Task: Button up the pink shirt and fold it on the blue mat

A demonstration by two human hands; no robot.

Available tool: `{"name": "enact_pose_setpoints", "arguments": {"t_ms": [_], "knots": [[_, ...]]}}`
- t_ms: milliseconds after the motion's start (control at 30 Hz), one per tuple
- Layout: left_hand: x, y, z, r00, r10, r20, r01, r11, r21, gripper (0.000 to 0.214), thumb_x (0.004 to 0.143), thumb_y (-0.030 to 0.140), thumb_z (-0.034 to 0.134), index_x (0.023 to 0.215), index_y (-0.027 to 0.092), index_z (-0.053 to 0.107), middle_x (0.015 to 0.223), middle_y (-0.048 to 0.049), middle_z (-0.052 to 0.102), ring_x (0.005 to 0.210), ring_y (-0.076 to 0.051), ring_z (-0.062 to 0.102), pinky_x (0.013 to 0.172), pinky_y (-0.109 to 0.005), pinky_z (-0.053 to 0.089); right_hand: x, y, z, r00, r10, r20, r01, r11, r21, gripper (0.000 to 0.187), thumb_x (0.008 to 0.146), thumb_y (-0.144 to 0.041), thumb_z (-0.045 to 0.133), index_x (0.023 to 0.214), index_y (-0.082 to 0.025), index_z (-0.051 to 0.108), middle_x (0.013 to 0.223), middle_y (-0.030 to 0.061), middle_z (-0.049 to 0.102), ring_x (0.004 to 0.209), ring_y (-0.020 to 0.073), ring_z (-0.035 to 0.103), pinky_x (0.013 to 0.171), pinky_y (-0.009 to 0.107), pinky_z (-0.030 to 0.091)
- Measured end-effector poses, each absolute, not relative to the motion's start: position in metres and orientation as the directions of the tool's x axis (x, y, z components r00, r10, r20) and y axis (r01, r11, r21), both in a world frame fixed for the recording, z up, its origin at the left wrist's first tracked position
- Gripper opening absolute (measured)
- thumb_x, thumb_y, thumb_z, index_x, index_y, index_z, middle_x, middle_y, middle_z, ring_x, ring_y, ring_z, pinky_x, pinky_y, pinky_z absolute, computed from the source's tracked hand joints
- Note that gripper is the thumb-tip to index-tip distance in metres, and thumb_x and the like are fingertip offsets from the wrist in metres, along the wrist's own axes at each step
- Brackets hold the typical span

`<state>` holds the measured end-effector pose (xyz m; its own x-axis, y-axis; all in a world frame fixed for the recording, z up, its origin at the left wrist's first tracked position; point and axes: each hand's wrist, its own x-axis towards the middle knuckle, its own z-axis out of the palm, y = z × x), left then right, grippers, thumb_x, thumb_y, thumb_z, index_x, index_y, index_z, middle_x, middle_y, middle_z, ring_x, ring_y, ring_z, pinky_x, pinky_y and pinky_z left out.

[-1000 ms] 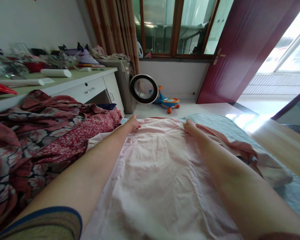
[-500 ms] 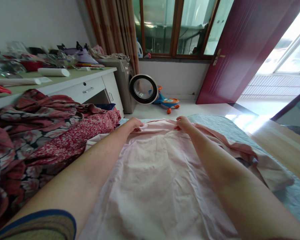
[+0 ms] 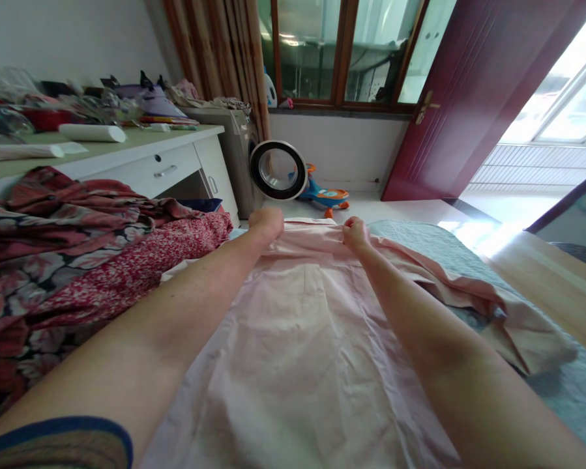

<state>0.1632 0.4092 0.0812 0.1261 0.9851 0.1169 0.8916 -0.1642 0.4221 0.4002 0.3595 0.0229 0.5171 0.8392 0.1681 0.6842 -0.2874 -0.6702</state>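
A pale pink shirt [image 3: 293, 339] lies spread out in front of me, its far end between my two hands. My left hand [image 3: 267, 225] is closed on the far left edge of the cloth, knuckles up, its fingertips hidden. At the far right edge my right hand [image 3: 355, 232] pinches the fabric. The cloth between them is raised a little and pulled straight. One sleeve [image 3: 493, 309] stretches out to the right over the light blue quilted bedding [image 3: 410, 238]. Creases run along the middle of the shirt.
Floral and red-patterned clothes [image 3: 141, 267] are heaped on the left. Behind them stands a white desk [image 3: 141, 169] with clutter on top. A washing machine [image 3: 234, 156] has its round door [image 3: 278, 170] open. Beyond the bed are a blue-orange ride-on toy [image 3: 326, 195] and a dark red door [image 3: 434, 98].
Both hands have risen slightly, lifting the shirt's far edge. My left hand has turned over so its knuckles face up. The view has shifted a little.
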Motion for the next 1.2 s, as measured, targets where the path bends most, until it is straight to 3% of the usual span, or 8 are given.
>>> {"name": "enact_pose_setpoints", "arguments": {"t_ms": [233, 400, 533, 667, 800, 933, 1033, 1200], "knots": [[0.165, 0.394, 0.050, 0.110, 0.935, 0.336, 0.918, -0.226, 0.327, 0.033, 0.090, 0.016, 0.042, 0.116, 0.019, 0.063, 0.113, -0.0108, 0.068, 0.108, -0.025, 0.063, 0.092, -0.036, 0.046, 0.394, 0.359, 0.010, 0.491, 0.809, 0.323, 0.767, -0.226, -0.600, 0.041, 0.086, -0.016, 0.032, 0.120, -0.013, 0.055, 0.111, 0.0130, 0.063, 0.102, 0.0216, 0.058, 0.091, 0.031, 0.044], [0.162, 0.383, -0.004, 0.283, 0.958, 0.048, 0.919, -0.285, 0.273, 0.075, 0.087, 0.042, 0.056, 0.150, 0.014, 0.028, 0.158, -0.0173, 0.029, 0.145, -0.029, 0.029, 0.114, -0.040, 0.030, 0.385, 0.346, -0.021, 0.344, 0.914, 0.215, 0.832, -0.190, -0.521, 0.051, 0.080, -0.023, 0.050, 0.130, -0.015, 0.051, 0.140, 0.0151, 0.050, 0.127, 0.0265, 0.047, 0.106, 0.036, 0.036], [0.158, 0.380, -0.017, 0.357, 0.934, -0.022, 0.923, -0.350, 0.158, 0.067, 0.092, 0.054, 0.040, 0.149, 0.019, 0.033, 0.160, -0.0146, 0.027, 0.148, -0.032, 0.022, 0.116, -0.052, 0.020, 0.375, 0.343, -0.026, 0.346, 0.930, 0.124, 0.888, -0.282, -0.363, 0.060, 0.088, -0.037, 0.048, 0.144, -0.016, 0.041, 0.157, 0.0151, 0.031, 0.143, 0.0326, 0.027, 0.115, 0.050, 0.023], [0.147, 0.385, -0.015, 0.441, 0.896, -0.052, 0.896, -0.435, 0.089, 0.068, 0.091, 0.060, 0.035, 0.151, 0.027, 0.032, 0.163, -0.0075, 0.021, 0.150, -0.033, 0.012, 0.117, -0.059, 0.009, 0.370, 0.342, -0.024, 0.137, 0.981, 0.138, 0.959, -0.097, -0.266, 0.056, 0.095, -0.043, 0.033, 0.147, -0.023, 0.038, 0.162, 0.0068, 0.024, 0.148, 0.0261, 0.018, 0.117, 0.053, 0.018], [0.129, 0.393, -0.015, 0.283, 0.948, -0.145, 0.957, -0.269, 0.109, 0.076, 0.089, 0.068, 0.029, 0.154, 0.028, 0.027, 0.164, -0.0094, 0.016, 0.150, -0.036, 0.013, 0.114, -0.064, 0.015, 0.385, 0.341, -0.027, 0.145, 0.989, 0.004, 0.968, -0.141, -0.208, 0.065, 0.096, -0.054, 0.027, 0.152, -0.022, 0.032, 0.163, 0.0075, 0.020, 0.148, 0.0294, 0.017, 0.116, 0.058, 0.016], [0.120, 0.398, -0.008, 0.125, 0.989, -0.078, 0.990, -0.120, 0.069, 0.069, 0.087, 0.063, 0.040, 0.142, 0.023, 0.049, 0.154, -0.0144, 0.040, 0.141, -0.037, 0.035, 0.111, -0.057, 0.029, 0.409, 0.342, -0.026, 0.329, 0.942, -0.058, 0.929, -0.334, -0.160, 0.072, 0.096, -0.057, 0.026, 0.154, -0.013, 0.028, 0.163, 0.0124, 0.018, 0.148, 0.0316, 0.014, 0.118, 0.052, 0.013], [0.124, 0.398, 0.001, 0.089, 0.996, 0.018, 0.996, -0.089, 0.028, 0.042, 0.085, 0.040, 0.052, 0.117, 0.019, 0.068, 0.128, -0.0167, 0.064, 0.123, -0.036, 0.053, 0.104, -0.050, 0.038, 0.407, 0.342, -0.019, 0.429, 0.900, -0.078, 0.887, -0.436, -0.154, 0.074, 0.096, -0.056, 0.029, 0.153, -0.008, 0.028, 0.162, 0.0152, 0.019, 0.148, 0.0342, 0.013, 0.118, 0.050, 0.013], [0.136, 0.403, 0.002, 0.243, 0.949, 0.201, 0.958, -0.267, 0.103, 0.035, 0.088, 0.021, 0.043, 0.113, 0.021, 0.068, 0.125, -0.0109, 0.065, 0.122, -0.027, 0.054, 0.101, -0.038, 0.039, 0.367, 0.341, -0.014, 0.149, 0.985, 0.083, 0.962, -0.126, -0.241, 0.066, 0.095, -0.050, 0.033, 0.153, -0.019, 0.027, 0.164, 0.0068, 0.014, 0.150, 0.0276, 0.010, 0.119, 0.049, 0.013]]}}
